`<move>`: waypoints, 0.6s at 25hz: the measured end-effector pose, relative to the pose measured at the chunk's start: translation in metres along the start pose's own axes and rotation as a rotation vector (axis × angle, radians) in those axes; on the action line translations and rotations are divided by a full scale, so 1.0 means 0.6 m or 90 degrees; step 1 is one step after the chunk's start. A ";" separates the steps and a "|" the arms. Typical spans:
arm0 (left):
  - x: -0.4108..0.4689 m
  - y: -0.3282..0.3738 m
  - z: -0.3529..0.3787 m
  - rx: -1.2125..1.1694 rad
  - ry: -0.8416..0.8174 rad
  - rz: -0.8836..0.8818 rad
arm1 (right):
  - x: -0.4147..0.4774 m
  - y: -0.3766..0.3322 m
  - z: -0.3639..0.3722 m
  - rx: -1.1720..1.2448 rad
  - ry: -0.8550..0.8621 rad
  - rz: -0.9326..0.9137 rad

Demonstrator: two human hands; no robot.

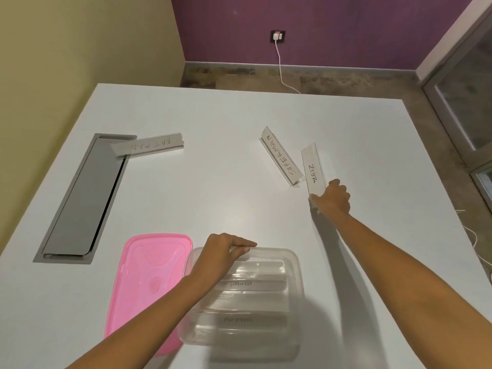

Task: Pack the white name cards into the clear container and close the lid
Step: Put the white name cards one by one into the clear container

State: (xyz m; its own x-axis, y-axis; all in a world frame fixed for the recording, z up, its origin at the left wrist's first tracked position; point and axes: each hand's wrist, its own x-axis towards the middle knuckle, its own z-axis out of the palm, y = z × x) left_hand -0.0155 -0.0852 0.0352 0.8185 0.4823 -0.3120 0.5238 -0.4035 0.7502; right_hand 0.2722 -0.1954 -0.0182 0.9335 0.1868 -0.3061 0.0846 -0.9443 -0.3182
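Observation:
The clear container (294, 265) stands open near the table's front edge, with name cards lying inside, one marked PANDA (255, 284). My left hand (223, 251) grips its far rim. My right hand (334, 198) is shut on the near end of the ZEBRA card (312, 169), which tilts up off the table at the right. The SUPERMAN card (282, 157) stands just left of it, their near ends close together. A BATMAN card (149, 145) stands at the far left. The pink lid (145, 286) lies flat, left of the container.
A grey cable hatch (82, 198) is set into the white table (213, 187) at the left, under the BATMAN card's end. Beyond the far edge is floor, a purple wall and a white cord from a socket (278, 37).

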 end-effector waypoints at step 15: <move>-0.006 0.009 -0.004 -0.008 -0.014 -0.014 | -0.004 0.048 -0.015 0.027 -0.201 0.109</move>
State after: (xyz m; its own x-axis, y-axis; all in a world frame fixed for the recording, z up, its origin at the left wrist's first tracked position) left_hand -0.0160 -0.0872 0.0415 0.8123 0.4736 -0.3404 0.5382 -0.3837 0.7504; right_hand 0.2755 -0.2253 -0.0187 0.7792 0.1079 -0.6174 -0.0836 -0.9584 -0.2730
